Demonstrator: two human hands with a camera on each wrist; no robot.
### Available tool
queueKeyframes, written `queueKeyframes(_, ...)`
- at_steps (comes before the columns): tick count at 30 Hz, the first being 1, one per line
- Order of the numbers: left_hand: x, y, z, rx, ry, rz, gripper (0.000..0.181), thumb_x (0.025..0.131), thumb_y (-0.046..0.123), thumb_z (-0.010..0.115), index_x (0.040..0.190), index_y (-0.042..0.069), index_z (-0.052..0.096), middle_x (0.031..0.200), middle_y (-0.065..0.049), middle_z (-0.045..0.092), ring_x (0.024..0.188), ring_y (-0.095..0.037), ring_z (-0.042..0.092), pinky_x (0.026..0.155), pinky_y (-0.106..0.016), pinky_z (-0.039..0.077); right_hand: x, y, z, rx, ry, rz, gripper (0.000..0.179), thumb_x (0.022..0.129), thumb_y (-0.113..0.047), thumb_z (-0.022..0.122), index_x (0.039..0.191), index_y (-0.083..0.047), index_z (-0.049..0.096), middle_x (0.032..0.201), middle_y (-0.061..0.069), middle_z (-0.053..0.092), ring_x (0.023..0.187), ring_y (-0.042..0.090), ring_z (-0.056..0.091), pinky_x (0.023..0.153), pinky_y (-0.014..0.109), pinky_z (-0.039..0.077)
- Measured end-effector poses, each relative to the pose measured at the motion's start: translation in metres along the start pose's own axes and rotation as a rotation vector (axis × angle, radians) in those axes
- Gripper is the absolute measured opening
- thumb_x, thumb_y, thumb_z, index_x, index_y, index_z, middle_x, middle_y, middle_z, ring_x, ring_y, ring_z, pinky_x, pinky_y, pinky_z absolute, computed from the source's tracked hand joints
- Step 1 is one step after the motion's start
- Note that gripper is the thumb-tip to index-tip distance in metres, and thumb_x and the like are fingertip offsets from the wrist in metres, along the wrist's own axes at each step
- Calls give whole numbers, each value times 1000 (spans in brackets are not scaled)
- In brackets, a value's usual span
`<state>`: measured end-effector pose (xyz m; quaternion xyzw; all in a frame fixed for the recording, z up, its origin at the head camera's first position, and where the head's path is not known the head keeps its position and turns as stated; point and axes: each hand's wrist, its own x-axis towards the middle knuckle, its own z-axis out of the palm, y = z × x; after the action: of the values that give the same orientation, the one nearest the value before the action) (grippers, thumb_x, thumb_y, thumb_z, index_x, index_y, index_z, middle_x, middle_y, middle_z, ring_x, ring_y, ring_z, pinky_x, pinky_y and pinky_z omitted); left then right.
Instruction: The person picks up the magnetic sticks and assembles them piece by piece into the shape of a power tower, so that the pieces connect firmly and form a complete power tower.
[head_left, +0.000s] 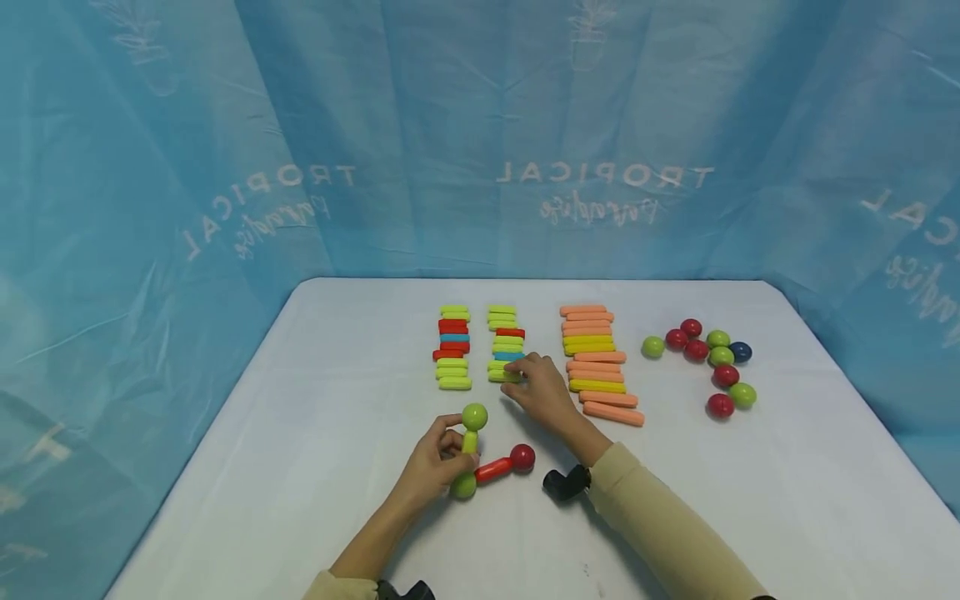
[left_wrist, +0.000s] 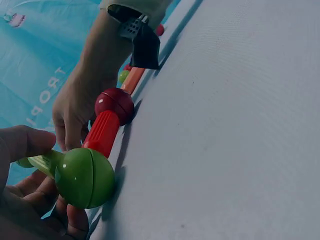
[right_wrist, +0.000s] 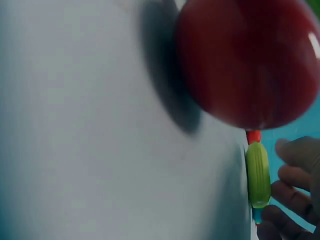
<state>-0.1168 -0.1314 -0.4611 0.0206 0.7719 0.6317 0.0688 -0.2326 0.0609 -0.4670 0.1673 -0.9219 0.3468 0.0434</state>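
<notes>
At the lower centre of the head view, the left hand point(head_left: 433, 462) pinches a green stick point(head_left: 470, 442) between thumb and fingers, gripping it closely. An upper green ball point(head_left: 475, 417) and a lower green ball point(head_left: 463, 486) cap its ends; from the lower one a red stick point(head_left: 493, 471) slants up rightward to a red ball point(head_left: 522, 457). The right hand point(head_left: 546, 392), mid-frame, has its fingers bent and parted beside a loose green stick point(right_wrist: 258, 175); whether they touch it, I cannot tell. A column of sticks point(head_left: 453, 327) lies left of it on the desk point(head_left: 300, 417), orange sticks point(head_left: 609, 399) lie to its right, and loose balls point(head_left: 697, 350) sit right of those.
</notes>
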Motion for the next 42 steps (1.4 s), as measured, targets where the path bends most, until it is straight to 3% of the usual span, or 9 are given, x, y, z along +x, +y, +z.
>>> queueKeyframes(6,1,8,2,12,-11,-9,47,88,4,63,131,1,45,79,-2,56,75,-16,48,63,-24,40,6,-3,2,-205,-41,-3,29,83,-21,77,108,-9,71,98,4,55,91,21,50,77,32,45)
queueKeyframes(12,-5,33,3,-27,17,1,39,89,2,62,126,-1,49,78,-5,57,74,-17,48,63,-23,41,4,2,-4,-254,-58,11,24,83,-17,76,105,-9,72,95,5,51,86,20,48,71,31,43)
queueKeyframes(16,-5,36,6,-7,27,-8,40,91,5,63,128,1,48,82,-5,59,80,-18,48,67,-24,42,-2,10,-13,-258,-56,19,24,82,-16,77,103,-8,74,92,5,54,83,19,48,70,31,43)
queueKeyframes(19,-2,34,7,-18,16,-14,40,91,5,63,127,0,49,84,-7,59,81,-19,48,67,-25,43,-11,14,-22,-94,-87,67,23,83,-17,76,104,-8,74,88,1,58,79,18,49,67,30,43)
queueKeyframes(23,0,37,9,-29,-5,-2,37,90,4,63,125,-1,52,83,-7,59,80,-19,49,66,-25,42,-32,13,-34,296,-174,176,23,86,-21,73,107,-10,72,92,-1,63,82,19,54,68,32,46)
queueKeyframes(26,0,42,11,-20,-13,17,35,90,4,64,124,-1,55,83,-6,57,81,-19,49,66,-24,42,-47,11,-39,451,-248,188,25,87,-25,72,108,-11,71,95,0,66,86,21,55,72,34,46)
queueKeyframes(33,3,43,15,-25,-40,30,36,91,4,63,126,-1,55,87,-8,58,82,-20,49,64,-23,42,-62,10,-37,444,-301,43,23,88,-26,70,106,-11,72,90,-3,66,83,20,54,68,33,45)
queueKeyframes(38,13,23,20,26,-55,43,41,91,8,64,130,0,53,91,-7,60,84,-21,51,65,-25,44,-65,10,-35,437,-301,-48,19,89,-21,69,105,-11,72,93,-3,64,83,19,55,70,31,47)
queueKeyframes(42,18,13,23,75,-59,51,42,91,14,66,130,2,54,96,-6,58,86,-20,51,68,-26,45,-68,10,-35,433,-308,-28,18,89,-22,68,104,-13,72,93,-4,63,83,18,55,69,31,47)
